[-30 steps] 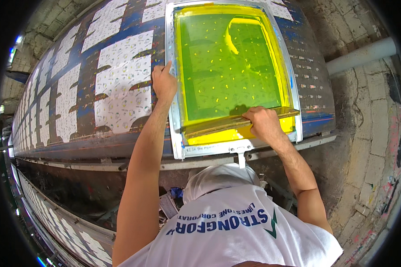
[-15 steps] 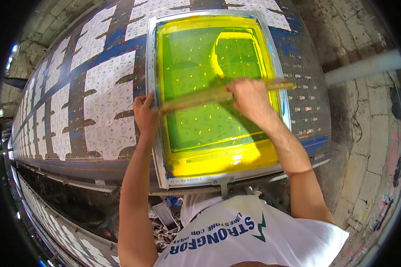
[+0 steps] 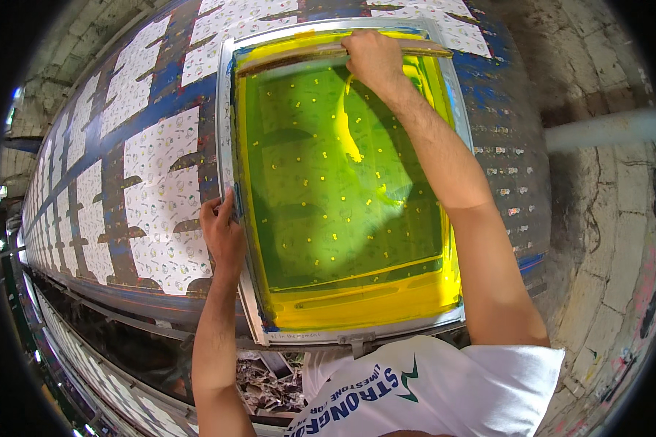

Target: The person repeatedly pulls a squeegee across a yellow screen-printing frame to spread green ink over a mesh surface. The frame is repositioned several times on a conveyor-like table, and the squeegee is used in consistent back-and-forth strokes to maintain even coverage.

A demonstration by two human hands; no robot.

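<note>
A screen printing frame (image 3: 224,124) with a metal rim lies over the long table. Its green mesh (image 3: 299,226) is bordered by bright yellow ink (image 3: 364,309), with a thicker yellow streak at the upper right. My right hand (image 3: 377,62) grips a long wooden-looking squeegee (image 3: 291,59) from above, near the frame's far end. The squeegee spans most of the mesh width, slightly tilted. At the left rim, my left hand (image 3: 224,237) holds the frame's edge, its index finger stretched along the metal. The right arm's shadow falls across the mesh.
White printed fabric pieces (image 3: 169,197) lie in rows on the dark table (image 3: 116,211), stretching away left. A pale pipe (image 3: 605,130) juts in at the right by a block wall (image 3: 590,211). A metal bracket (image 3: 357,342) sits at the frame's near edge.
My right hand has pushed the squeegee from mid-mesh to the frame's far end. My left hand remains at the left rim. The whole view has shifted a little.
</note>
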